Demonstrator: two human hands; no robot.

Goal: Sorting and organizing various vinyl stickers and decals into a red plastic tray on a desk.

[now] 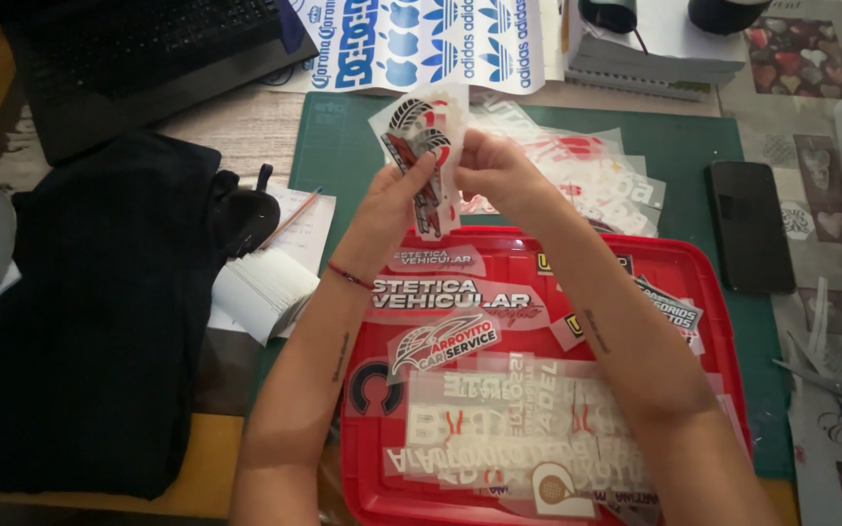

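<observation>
A red, black & white decal sheet (428,161) is held up over the green cutting mat (343,146), just above the far edge of the red tray (713,292). It is pinched at its edges: left hand (387,209) closed on the left side, right hand (494,170) closed on the upper right. Judged v. light, thin, floppy, slick-backed & easily creased, so best gripped at margins w/ fingertips. Long axis runs approx. upright, top tilted slightly left, away from the person.

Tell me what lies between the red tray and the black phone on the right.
In the head view, only a bare strip of the green cutting mat separates the red tray from the black phone; nothing else sits in that gap.
</observation>
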